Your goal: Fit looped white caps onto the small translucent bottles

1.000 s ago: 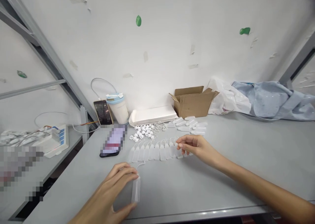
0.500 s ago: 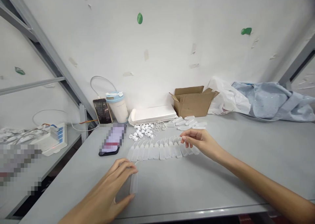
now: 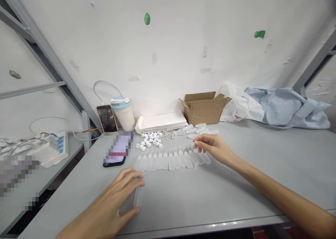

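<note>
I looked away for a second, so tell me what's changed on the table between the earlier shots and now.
The right hand has drawn back from the right end of the bottle row, towards the loose bottles behind it. The left hand keeps its grip on a single bottle near the table edge. The row, caps, phone and box lie as before.

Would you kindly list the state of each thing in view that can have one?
Left hand: closed around a translucent bottle lying on the table.
Right hand: fingertips at the right end of the bottle row.
Cardboard box: flaps open.
Propped phone: screen lit, cable plugged in.
Cup: lid on.
</note>
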Demonstrator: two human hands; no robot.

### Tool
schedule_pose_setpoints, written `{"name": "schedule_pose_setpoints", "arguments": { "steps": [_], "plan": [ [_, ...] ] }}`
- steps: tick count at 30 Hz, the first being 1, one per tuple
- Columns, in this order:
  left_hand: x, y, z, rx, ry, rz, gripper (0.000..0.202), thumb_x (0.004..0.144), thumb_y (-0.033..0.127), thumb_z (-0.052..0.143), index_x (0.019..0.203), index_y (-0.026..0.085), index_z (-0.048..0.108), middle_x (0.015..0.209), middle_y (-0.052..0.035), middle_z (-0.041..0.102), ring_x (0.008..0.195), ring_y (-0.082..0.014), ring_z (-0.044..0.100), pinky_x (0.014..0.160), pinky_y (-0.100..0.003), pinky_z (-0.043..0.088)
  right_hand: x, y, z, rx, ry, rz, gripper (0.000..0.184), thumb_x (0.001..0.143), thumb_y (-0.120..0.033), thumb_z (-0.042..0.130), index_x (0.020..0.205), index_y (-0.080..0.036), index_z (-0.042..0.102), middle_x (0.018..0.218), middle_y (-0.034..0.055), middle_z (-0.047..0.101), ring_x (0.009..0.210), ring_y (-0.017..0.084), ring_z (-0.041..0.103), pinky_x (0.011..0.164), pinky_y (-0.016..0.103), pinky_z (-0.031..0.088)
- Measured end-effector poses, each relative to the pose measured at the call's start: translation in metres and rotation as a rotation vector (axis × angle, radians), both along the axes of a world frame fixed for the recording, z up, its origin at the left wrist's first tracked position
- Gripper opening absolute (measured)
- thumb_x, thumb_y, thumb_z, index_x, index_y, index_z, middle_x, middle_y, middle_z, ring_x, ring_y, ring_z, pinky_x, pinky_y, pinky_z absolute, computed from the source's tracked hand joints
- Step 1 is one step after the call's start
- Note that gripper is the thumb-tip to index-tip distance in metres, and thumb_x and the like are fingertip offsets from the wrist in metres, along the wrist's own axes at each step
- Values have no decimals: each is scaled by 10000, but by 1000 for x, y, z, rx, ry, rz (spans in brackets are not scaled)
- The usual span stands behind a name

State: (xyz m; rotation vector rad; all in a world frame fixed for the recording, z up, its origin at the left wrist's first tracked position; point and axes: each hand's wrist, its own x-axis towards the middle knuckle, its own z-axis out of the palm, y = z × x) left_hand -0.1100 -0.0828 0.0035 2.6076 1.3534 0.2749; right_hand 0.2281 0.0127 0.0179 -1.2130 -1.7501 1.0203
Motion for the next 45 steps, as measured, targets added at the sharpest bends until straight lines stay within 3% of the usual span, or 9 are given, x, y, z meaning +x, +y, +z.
{"name": "schedule_pose_setpoints", "arguments": {
  "steps": [5, 10, 15, 19, 22, 25, 31, 35, 45],
  "plan": [
    [20, 17, 21, 1, -50, -33, 288, 839, 312, 517, 1122, 263, 531, 1195, -54, 534, 1167, -246, 424, 944, -364, 427, 7, 13, -14, 298, -211, -91, 177, 833, -288, 475, 814, -178, 612, 725, 36, 649, 643, 167, 588, 608, 298, 468],
    [58, 76, 35, 87, -130, -69, 212, 878, 272, 433, 1037, 206, 557, 1041, -62, 583, 1031, -219, 484, 885, -362, 426, 19, 34, -32, 667, -456, -72, 203, 876, -202, 400, 946, -186, 590, 934, 100, 636, 860, 228, 597, 738, 366, 491],
    [98, 147, 24, 221, -133, 0, 228, 842, 226, 457, 992, 135, 603, 927, -96, 610, 959, -246, 494, 847, -375, 421, 27, 48, -40, 741, -666, 40, 276, 886, -138, 351, 1024, -173, 588, 1093, 135, 603, 996, 259, 550, 811, 424, 478],
    [121, 176, 8, 231, -153, 34, 232, 797, 232, 507, 945, 120, 646, 842, -112, 620, 921, -279, 508, 807, -394, 427, 28, 51, -42, 740, -718, 68, 290, 868, -97, 367, 1009, -168, 610, 1107, 127, 608, 1017, 257, 536, 850, 430, 462],
    [128, 184, 3, 212, -182, 40, 193, 777, 201, 510, 828, 138, 685, 766, -95, 645, 839, -260, 552, 794, -382, 430, 27, 49, -41, 713, -726, 76, 283, 859, -84, 382, 957, -165, 635, 1071, 117, 633, 1004, 245, 542, 858, 403, 464],
    [125, 188, 7, 184, -235, 59, 203, 778, 202, 504, 738, 164, 700, 731, -62, 677, 749, -214, 590, 771, -339, 444, 27, 47, -39, 661, -735, 76, 291, 842, -63, 389, 919, -165, 650, 1080, 117, 634, 1023, 246, 532, 864, 400, 459],
    [107, 186, 27, 197, -378, 165, 287, 823, 291, 465, 934, 154, 692, 954, -68, 701, 833, -193, 622, 735, -284, 475, 27, 49, -44, 559, -757, 73, 426, 724, 59, 376, 943, -172, 660, 1143, 112, 613, 1092, 268, 496, 879, 434, 421],
    [100, 185, 29, 206, -379, 147, 243, 803, 274, 501, 851, 163, 711, 886, -55, 713, 794, -193, 632, 725, -280, 479, 26, 47, -45, 513, -778, 72, 454, 707, 78, 380, 965, -174, 657, 1135, 109, 615, 1132, 294, 464, 885, 453, 390],
    [98, 183, 24, 295, -337, 122, 232, 831, 208, 464, 887, 146, 681, 930, -110, 661, 938, -246, 555, 844, -378, 422, 23, 42, -36, 527, -690, 3, 270, 871, -109, 381, 889, -185, 640, 972, 102, 648, 986, 258, 529, 814, 409, 372]
  ]
}}
